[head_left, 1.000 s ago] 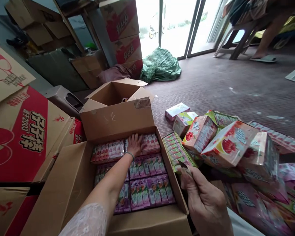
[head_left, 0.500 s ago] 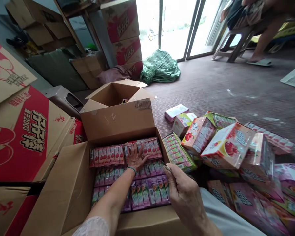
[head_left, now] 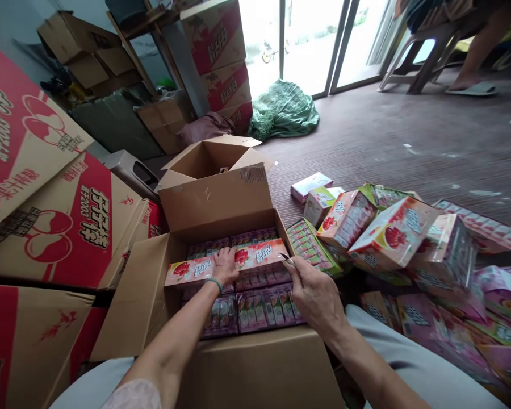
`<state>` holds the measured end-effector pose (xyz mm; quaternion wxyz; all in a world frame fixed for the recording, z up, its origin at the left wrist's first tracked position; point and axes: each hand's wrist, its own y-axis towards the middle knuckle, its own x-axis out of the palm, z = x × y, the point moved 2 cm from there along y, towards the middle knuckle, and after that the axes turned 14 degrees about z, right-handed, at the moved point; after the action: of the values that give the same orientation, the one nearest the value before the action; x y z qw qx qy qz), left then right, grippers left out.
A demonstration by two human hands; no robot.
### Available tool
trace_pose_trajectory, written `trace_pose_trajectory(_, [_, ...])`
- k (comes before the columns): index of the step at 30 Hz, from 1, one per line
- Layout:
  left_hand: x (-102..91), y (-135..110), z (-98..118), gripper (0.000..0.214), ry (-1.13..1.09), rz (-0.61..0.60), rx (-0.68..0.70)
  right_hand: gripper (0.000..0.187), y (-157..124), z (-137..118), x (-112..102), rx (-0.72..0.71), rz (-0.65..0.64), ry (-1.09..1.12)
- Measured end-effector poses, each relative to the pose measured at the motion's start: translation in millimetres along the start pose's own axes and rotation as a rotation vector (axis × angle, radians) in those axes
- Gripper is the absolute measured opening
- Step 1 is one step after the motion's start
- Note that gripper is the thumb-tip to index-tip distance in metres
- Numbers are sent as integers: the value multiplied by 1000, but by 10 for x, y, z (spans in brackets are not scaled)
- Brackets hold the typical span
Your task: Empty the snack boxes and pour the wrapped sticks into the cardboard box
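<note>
An open cardboard carton stands in front of the wearer, its flaps folded out. Inside, two orange fruit-print boxes, a left one and a right one, lie end to end across the carton, printed faces up. Around them are purple boxes with see-through faces showing rows of small wrapped pieces; two show behind the orange pair and at least three in front.

The left hand, with one bracelet at the wrist, is partly open, palm down, fingers laid over the place where the orange boxes meet; how firmly it presses cannot be told. The right hand is closed, thumb against finger, pinching one small dark pointed tool at the right box's outer end; whether the tip touches is unclear.

Just behind is a second open carton with one small item inside. At left are at least three large red-and-tan cartons; by the glass door, a stack of three cartons and one green sack. On the floor at right lies a heap of packaged boxes, overlapping too much to count.
</note>
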<state>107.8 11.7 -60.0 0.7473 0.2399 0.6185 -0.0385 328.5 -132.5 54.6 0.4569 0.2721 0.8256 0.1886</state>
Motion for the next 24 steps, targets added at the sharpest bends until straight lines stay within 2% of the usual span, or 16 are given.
trace_pose_trajectory(3, [-217, -47, 9, 46, -59, 2, 59, 34, 27, -51, 33, 22, -162, -101])
trace_pose_trajectory(6, [-337, -411, 40, 56, -129, 20, 101, 30, 5, -115, 146, -55, -347, -216])
trace_pose_trajectory(8, [-330, -715, 32, 65, -229, 7, 115, 29, -64, -160, 282, -147, -472, -258])
trace_pose_trajectory(10, [-251, -986, -3, 74, -343, -58, 97, 29, -178, -213, 441, -226, -596, -276])
trace_pose_trajectory(13, [-91, -1256, -74, 79, -428, -156, 37, 30, -383, -338, 634, -306, -736, -278])
trace_pose_trajectory(18, [-13, -1364, -133, 74, -492, -112, -8, 32, -639, -699, 791, -388, -832, -279])
trace_pose_trajectory(22, [-44, -1366, -128, 41, -496, -95, -10, 33, -730, -944, 959, -413, -897, -312])
trace_pose_trajectory(24, [-52, -1370, -124, 34, -488, -95, -7, 33, -746, -1001, 1048, -421, -931, -332])
